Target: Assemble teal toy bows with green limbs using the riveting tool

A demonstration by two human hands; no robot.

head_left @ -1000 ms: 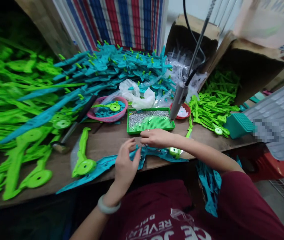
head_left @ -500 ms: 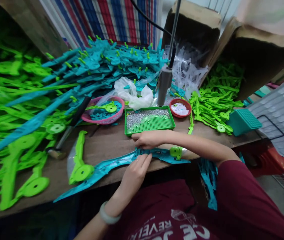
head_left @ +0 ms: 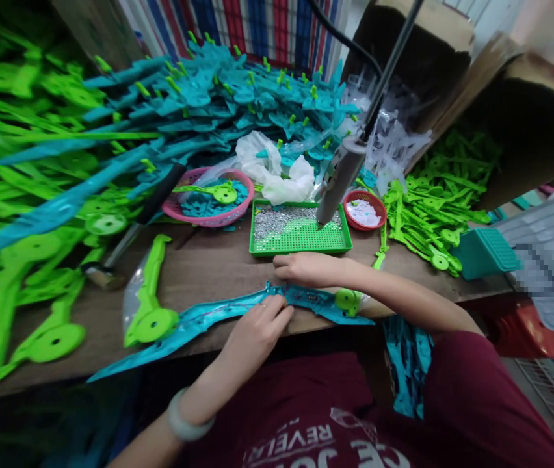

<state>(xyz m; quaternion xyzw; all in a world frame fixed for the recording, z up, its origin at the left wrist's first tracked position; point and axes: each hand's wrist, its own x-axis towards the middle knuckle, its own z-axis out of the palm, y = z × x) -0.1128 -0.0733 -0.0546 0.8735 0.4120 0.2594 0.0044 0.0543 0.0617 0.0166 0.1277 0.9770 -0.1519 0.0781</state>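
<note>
A long, curved blue plastic toy part point(head_left: 213, 313) lies along the table's front edge, its hollow inner side up. My left hand point(head_left: 263, 320) is closed at its middle, fingertips on the part near a small upright peg. Just above, my right hand point(head_left: 306, 268) is curled with its fingers together; whatever is in them is hidden. A lime green piece with a round end point(head_left: 348, 300) sits at the part's right end. Another green piece with a disc point(head_left: 153, 322) lies against its left half. Behind my hands stands a green tray of small silvery screws point(head_left: 301, 246).
An electric screwdriver point(head_left: 340, 175) hangs over the tray. A pink basket point(head_left: 209, 220) of blue pieces and a red basket point(head_left: 365, 224) of white pieces flank it. A hammer point(head_left: 133, 237) lies left. Green pieces point(head_left: 426, 224) and blue parts point(head_left: 238, 97) are heaped around.
The view has shifted slightly. The hanging screwdriver has tilted and its tip now hangs over the tray. My right hand has lifted a little from the blue part; my left hand stays at its middle.
</note>
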